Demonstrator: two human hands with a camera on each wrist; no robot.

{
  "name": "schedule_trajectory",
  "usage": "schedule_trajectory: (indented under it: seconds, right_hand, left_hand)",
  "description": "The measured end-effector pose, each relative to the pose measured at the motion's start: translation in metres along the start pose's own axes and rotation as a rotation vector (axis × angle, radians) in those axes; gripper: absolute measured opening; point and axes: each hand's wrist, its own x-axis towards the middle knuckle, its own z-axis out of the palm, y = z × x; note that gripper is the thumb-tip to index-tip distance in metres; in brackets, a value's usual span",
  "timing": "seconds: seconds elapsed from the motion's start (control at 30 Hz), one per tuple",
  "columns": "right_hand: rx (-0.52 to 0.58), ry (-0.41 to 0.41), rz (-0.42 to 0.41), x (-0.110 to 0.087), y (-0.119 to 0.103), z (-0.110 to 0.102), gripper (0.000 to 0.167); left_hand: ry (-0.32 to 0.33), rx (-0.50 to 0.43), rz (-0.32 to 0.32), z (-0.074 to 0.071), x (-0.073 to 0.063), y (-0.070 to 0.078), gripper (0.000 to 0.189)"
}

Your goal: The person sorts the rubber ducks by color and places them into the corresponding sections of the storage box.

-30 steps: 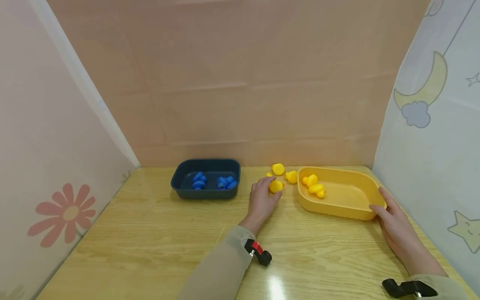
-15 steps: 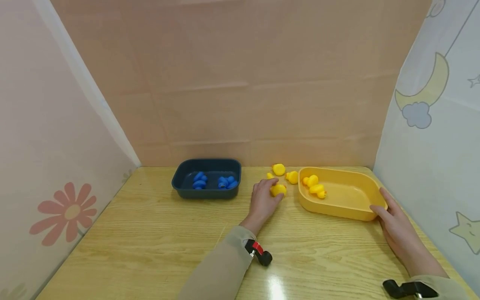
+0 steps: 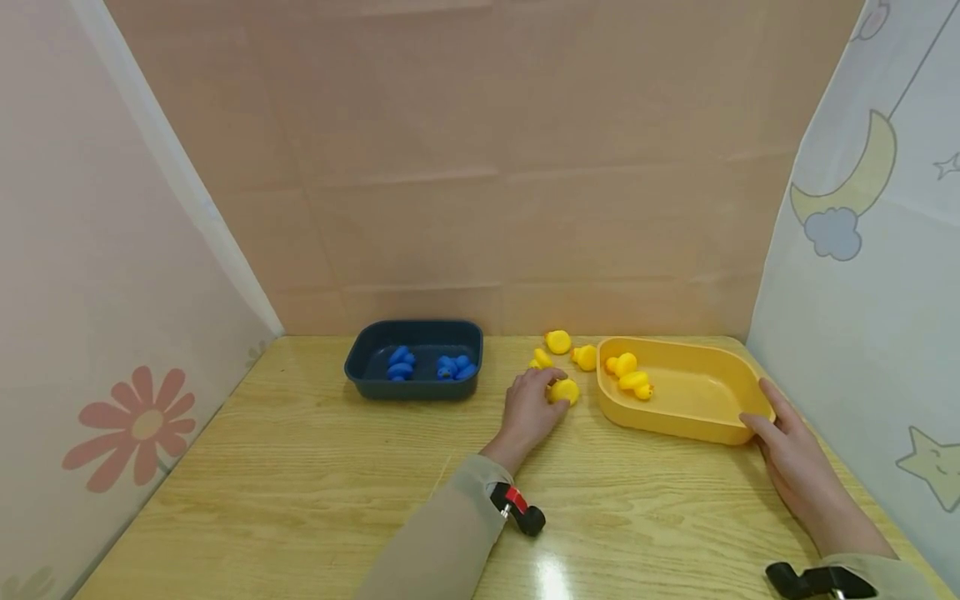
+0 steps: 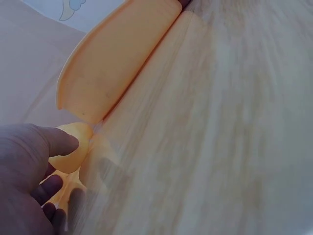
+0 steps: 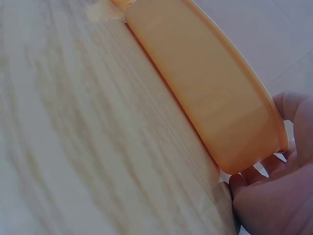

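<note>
My left hand (image 3: pixel 527 408) pinches a yellow rubber duck (image 3: pixel 566 392) between thumb and fingers, its round flat base facing me, low over the table. In the left wrist view the thumb lies across this duck (image 4: pixel 72 160), close to the yellow tub's end. At the right, my right hand (image 3: pixel 795 450) grips the end of the yellow tub (image 3: pixel 690 423), thumb over the rim and fingers around the outside. Two yellow ducks (image 3: pixel 635 382) lie at the left inside the tub. Behind the left hand are more ducks: one by the fingertips (image 3: pixel 542 359), one farther back (image 3: pixel 558 342), one against the tub (image 3: pixel 584 357).
A dark blue tub (image 3: pixel 414 389) holding several blue ducks (image 3: pixel 454 367) stands at the back left. The wooden table (image 3: pixel 300 467) meets a pinkish back wall (image 3: pixel 495 167) and patterned side panels. Each wrist carries a black strap-on mount (image 3: pixel 517 508).
My left hand has slid a little right and nearer, bringing the duck with it and turning its base toward me. The duck behind shows more. My right hand stays on the tub.
</note>
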Motion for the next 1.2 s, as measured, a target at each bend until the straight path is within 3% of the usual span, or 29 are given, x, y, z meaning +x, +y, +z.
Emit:
schedule_trajectory:
  seconds: [0.2,0.4,0.73,1.03,1.2]
  right_hand:
    - [0.001,-0.002,-0.004,-0.001,0.000,0.001,0.082]
    - [0.002,0.005,-0.006,-0.002,0.000,0.001,0.082]
    - [0.004,-0.003,-0.024,-0.002,0.003,0.000,0.082]
    - [-0.004,0.001,-0.013,-0.004,0.003,0.002,0.082]
    - [-0.017,0.009,-0.004,-0.004,0.001,0.001,0.082]
  left_hand:
    - [-0.026,-0.035,-0.015,0.000,-0.001,0.000,0.032]
    - [-0.012,-0.087,-0.023,-0.001,-0.002,0.001,0.026]
    - [0.095,-0.236,0.008,-0.004,-0.003,0.010,0.026]
    - [0.151,-0.342,0.093,-0.013,-0.004,0.032,0.029]
    - [0.189,-0.395,0.183,-0.017,0.000,0.049,0.028]
